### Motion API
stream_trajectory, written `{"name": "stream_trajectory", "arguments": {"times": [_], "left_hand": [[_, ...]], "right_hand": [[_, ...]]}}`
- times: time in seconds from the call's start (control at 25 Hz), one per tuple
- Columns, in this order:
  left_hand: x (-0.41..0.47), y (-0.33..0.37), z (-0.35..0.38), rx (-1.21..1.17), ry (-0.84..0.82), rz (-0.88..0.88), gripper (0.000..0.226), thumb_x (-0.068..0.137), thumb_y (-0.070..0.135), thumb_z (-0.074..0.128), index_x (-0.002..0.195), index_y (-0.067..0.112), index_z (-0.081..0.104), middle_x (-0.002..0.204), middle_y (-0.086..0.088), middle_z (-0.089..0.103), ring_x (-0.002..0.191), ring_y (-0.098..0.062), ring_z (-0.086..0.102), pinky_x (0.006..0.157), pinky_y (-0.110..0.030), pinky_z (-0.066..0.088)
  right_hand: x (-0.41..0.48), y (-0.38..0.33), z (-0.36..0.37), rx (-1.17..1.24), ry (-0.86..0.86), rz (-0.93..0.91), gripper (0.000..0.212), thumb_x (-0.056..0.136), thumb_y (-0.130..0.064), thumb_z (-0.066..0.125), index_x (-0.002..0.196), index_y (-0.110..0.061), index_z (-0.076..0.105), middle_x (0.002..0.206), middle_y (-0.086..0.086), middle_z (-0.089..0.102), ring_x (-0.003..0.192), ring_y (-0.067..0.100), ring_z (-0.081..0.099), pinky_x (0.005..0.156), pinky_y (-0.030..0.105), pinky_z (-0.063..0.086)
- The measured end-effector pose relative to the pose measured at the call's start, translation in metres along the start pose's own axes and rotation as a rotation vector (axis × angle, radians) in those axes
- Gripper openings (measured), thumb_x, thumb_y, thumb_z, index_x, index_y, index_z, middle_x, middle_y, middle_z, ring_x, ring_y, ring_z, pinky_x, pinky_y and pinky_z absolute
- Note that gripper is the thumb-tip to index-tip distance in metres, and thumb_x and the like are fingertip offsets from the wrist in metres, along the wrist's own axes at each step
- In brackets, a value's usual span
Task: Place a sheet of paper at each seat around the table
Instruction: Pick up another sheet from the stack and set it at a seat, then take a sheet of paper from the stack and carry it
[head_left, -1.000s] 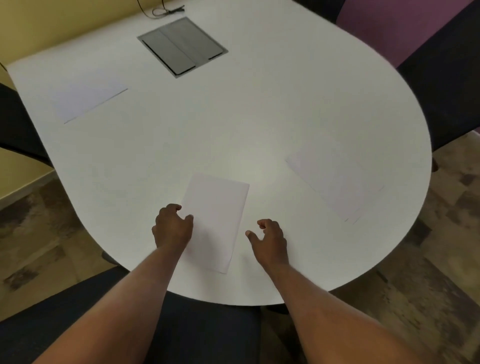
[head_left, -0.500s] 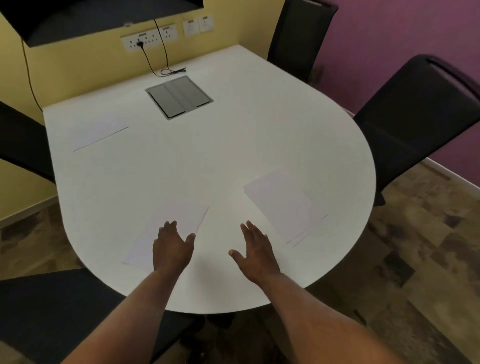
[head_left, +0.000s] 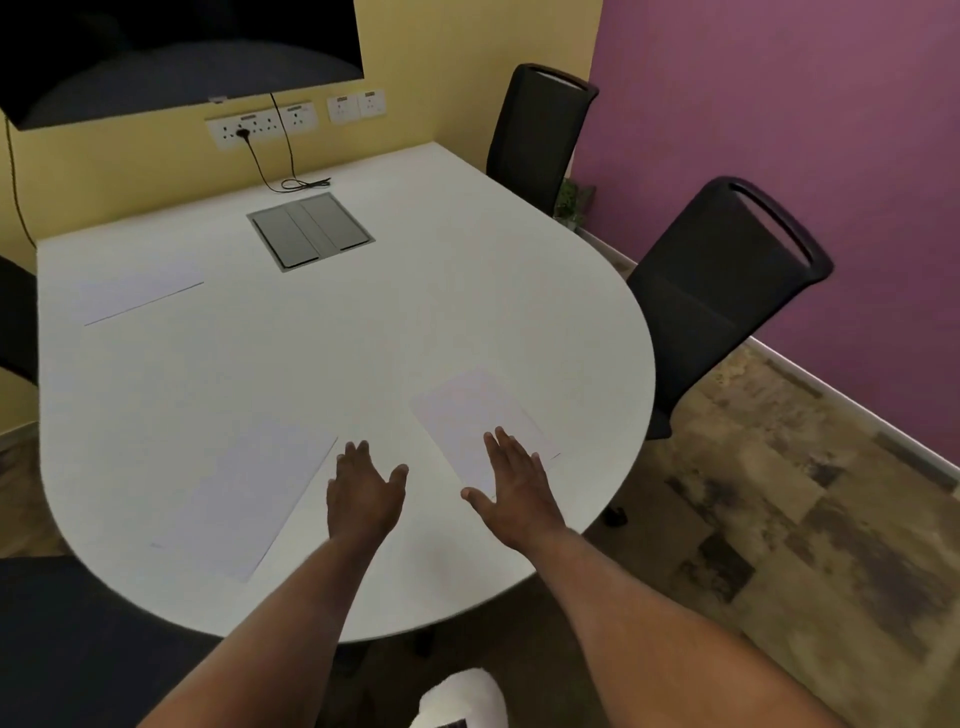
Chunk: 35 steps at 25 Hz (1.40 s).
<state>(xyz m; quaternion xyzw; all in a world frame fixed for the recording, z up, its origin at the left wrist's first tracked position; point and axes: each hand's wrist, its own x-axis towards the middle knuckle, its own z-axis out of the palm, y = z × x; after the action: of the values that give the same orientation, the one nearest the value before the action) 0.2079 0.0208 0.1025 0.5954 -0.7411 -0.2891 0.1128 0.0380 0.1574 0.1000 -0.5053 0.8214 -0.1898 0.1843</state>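
Note:
Three white sheets lie flat on the white table (head_left: 337, 364). One sheet (head_left: 244, 493) lies near the front-left edge, by the dark chair (head_left: 78, 639) below it. A small stack of sheets (head_left: 467, 410) sits at the front right, facing the black chair (head_left: 722, 291). A third sheet (head_left: 135, 293) rests at the far left. My left hand (head_left: 363, 493) hovers between the two near sheets, fingers spread, holding nothing. My right hand (head_left: 511, 491) is open, its fingers over the near end of the stack.
A grey cable hatch (head_left: 310, 229) is set into the table's far middle, with a black cable (head_left: 291, 182) behind it. Another black chair (head_left: 540, 130) stands at the far right corner and a fourth chair (head_left: 15, 322) at the left. A dark screen (head_left: 171, 47) hangs on the yellow wall.
My left hand let go of the near sheet, which now lies to its left. Both hands opened flat and my view swung right, toward the stack and the black chairs.

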Motion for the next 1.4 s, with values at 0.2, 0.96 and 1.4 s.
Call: {"name": "stream_trajectory", "arguments": {"times": [0.2, 0.96, 1.4], "left_hand": [[0.016, 0.021, 0.037, -0.037, -0.032, -0.067, 0.077, 0.097, 0.045, 0.054, 0.157, 0.008, 0.023, 0.167, -0.01, 0.019, 0.155, -0.022, 0.015, 0.124, -0.044, 0.015], [0.108, 0.081, 0.166, -0.004, -0.196, -0.475, 0.071, 0.092, 0.045, 0.06, 0.15, 0.011, 0.036, 0.151, -0.011, 0.043, 0.137, -0.031, 0.045, 0.108, -0.045, 0.038], [0.096, 0.119, 0.219, -0.147, -0.132, -0.824, 0.06, 0.084, 0.035, 0.071, 0.132, 0.004, 0.053, 0.14, -0.014, 0.047, 0.128, -0.035, 0.05, 0.102, -0.045, 0.045]], "right_hand": [[0.028, 0.038, -0.014, -0.015, -0.03, 0.014, 0.082, 0.099, -0.056, 0.044, 0.161, -0.024, 0.0, 0.168, -0.006, -0.006, 0.153, 0.008, -0.007, 0.123, 0.037, -0.009], [0.202, 0.17, -0.007, -0.043, -0.151, 0.209, 0.062, 0.098, -0.034, 0.059, 0.151, -0.014, 0.035, 0.156, 0.004, 0.036, 0.14, 0.022, 0.036, 0.112, 0.034, 0.031], [0.225, 0.193, 0.028, 0.019, -0.313, 0.255, 0.047, 0.091, -0.025, 0.066, 0.132, -0.013, 0.047, 0.129, 0.007, 0.051, 0.119, 0.027, 0.053, 0.093, 0.036, 0.046]]}}
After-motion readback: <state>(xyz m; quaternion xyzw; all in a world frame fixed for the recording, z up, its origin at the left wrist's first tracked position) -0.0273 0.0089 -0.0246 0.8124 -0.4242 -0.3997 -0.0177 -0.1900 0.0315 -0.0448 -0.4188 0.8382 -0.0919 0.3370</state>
